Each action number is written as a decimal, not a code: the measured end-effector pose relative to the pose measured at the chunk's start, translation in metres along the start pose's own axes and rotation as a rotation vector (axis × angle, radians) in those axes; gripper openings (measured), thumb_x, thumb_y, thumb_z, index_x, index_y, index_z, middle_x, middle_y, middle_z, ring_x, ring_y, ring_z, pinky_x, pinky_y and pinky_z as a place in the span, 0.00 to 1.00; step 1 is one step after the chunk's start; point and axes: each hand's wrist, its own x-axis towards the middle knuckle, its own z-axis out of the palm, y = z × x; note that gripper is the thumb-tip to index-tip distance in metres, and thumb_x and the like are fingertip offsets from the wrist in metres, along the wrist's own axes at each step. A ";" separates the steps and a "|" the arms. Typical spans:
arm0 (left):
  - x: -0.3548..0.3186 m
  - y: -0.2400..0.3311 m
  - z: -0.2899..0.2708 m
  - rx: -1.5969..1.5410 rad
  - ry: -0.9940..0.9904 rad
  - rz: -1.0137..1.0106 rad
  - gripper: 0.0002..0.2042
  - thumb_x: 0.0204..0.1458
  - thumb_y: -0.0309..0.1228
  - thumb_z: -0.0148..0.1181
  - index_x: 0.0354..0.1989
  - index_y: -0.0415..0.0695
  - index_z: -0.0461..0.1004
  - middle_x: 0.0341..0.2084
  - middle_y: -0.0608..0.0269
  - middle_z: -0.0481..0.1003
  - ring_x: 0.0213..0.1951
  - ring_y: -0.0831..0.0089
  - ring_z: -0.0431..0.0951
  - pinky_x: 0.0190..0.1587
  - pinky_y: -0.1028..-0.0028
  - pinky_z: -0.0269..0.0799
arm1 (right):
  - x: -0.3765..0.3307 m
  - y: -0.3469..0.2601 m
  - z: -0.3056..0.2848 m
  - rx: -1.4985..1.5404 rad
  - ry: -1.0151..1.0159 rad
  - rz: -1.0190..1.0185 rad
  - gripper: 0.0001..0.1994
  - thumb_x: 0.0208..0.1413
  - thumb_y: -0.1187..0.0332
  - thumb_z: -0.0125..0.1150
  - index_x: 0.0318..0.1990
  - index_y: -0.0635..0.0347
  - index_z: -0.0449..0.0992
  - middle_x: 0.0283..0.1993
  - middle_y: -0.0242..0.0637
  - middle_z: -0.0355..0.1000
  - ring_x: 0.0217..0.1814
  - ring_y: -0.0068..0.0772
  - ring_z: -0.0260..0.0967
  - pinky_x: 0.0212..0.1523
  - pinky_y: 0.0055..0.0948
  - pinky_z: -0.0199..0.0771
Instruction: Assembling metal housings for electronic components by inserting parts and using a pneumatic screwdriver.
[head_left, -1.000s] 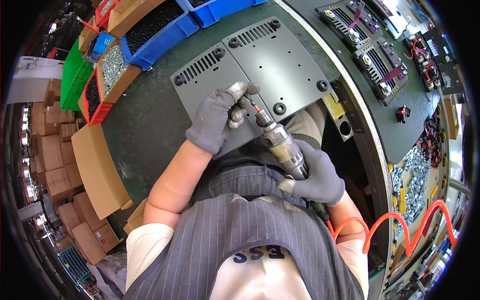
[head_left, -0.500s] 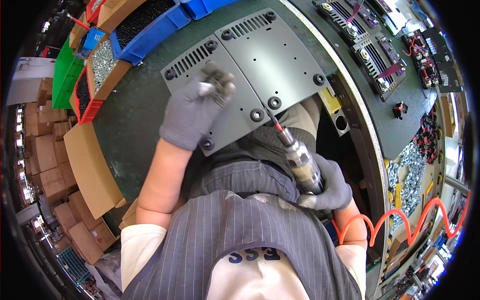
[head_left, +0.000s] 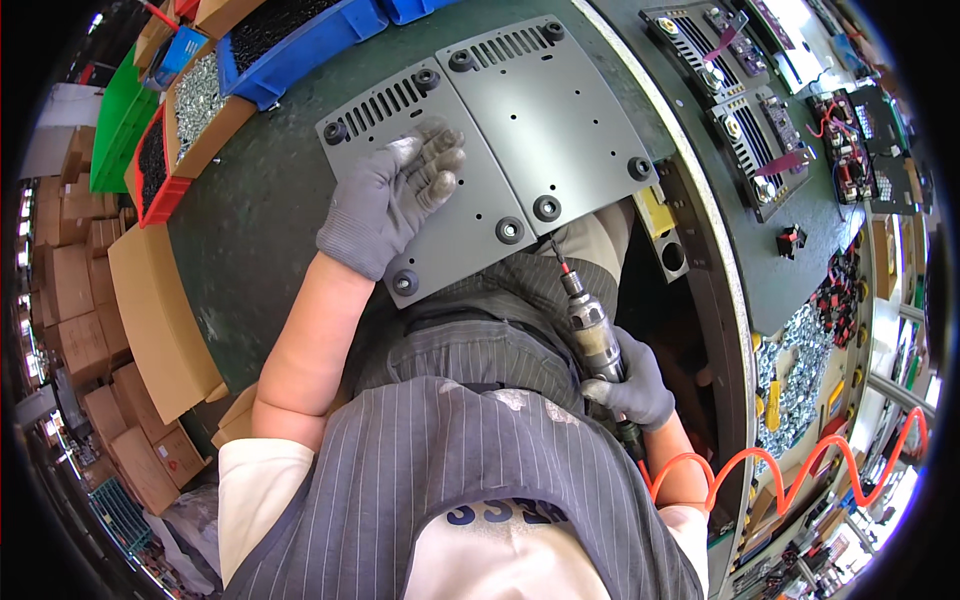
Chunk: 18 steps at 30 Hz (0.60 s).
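Observation:
My right hand (head_left: pixel 640 385), in a grey glove, is wrapped round a pneumatic screwdriver (head_left: pixel 592 325). The driver's thin bit points up toward the front edge of the right-hand metal plate (head_left: pixel 560 110), near a black rubber foot (head_left: pixel 547 208). My gloved left hand (head_left: pixel 385 190) hovers over the left-hand metal plate (head_left: pixel 450 250), palm turned partly up, fingers apart and loosely curled; no object shows in it. Both grey plates lie side by side, with vent slots at the far end and round black feet at their corners. Another foot (head_left: pixel 510 230) sits beside the seam.
Blue bins (head_left: pixel 300 50) of black screws, a carton (head_left: pixel 205 100) of silver screws and a red bin (head_left: pixel 165 180) line the far left. Circuit assemblies (head_left: pixel 740 120) lie on the right bench. An orange coiled hose (head_left: pixel 780 490) trails from the driver.
The screwdriver and my right hand have drawn back slightly toward me, and its bit has left the seam area. My left hand's fingers have opened out. The view has shifted slightly.

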 end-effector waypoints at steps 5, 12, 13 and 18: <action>-0.003 -0.004 -0.004 0.062 -0.073 -0.015 0.15 0.59 0.29 0.38 0.50 0.33 0.63 0.33 0.59 0.72 0.25 0.76 0.73 0.24 0.81 0.73 | 0.001 0.001 0.001 0.056 -0.011 -0.013 0.34 0.34 0.58 0.72 0.50 0.66 0.66 0.27 0.31 0.69 0.24 0.18 0.63 0.27 0.21 0.65; -0.004 -0.011 0.010 0.070 0.053 0.042 0.17 0.59 0.31 0.40 0.52 0.33 0.63 0.30 0.62 0.71 0.23 0.80 0.71 0.22 0.83 0.69 | 0.003 -0.011 -0.001 -0.227 0.055 -0.071 0.30 0.36 0.63 0.69 0.49 0.67 0.66 0.32 0.36 0.71 0.32 0.23 0.66 0.39 0.26 0.68; -0.005 -0.012 0.008 0.093 0.035 0.051 0.17 0.59 0.31 0.39 0.52 0.33 0.63 0.29 0.63 0.71 0.23 0.80 0.71 0.22 0.82 0.69 | 0.003 -0.013 -0.002 -0.237 0.058 -0.066 0.31 0.36 0.63 0.69 0.49 0.67 0.66 0.32 0.36 0.72 0.32 0.23 0.66 0.39 0.25 0.68; -0.005 -0.011 -0.002 0.127 -0.084 0.082 0.17 0.60 0.32 0.39 0.51 0.33 0.63 0.28 0.64 0.71 0.23 0.81 0.69 0.22 0.81 0.68 | 0.006 -0.016 -0.004 -0.248 0.054 -0.080 0.31 0.36 0.64 0.69 0.50 0.67 0.66 0.33 0.37 0.72 0.33 0.23 0.66 0.39 0.26 0.68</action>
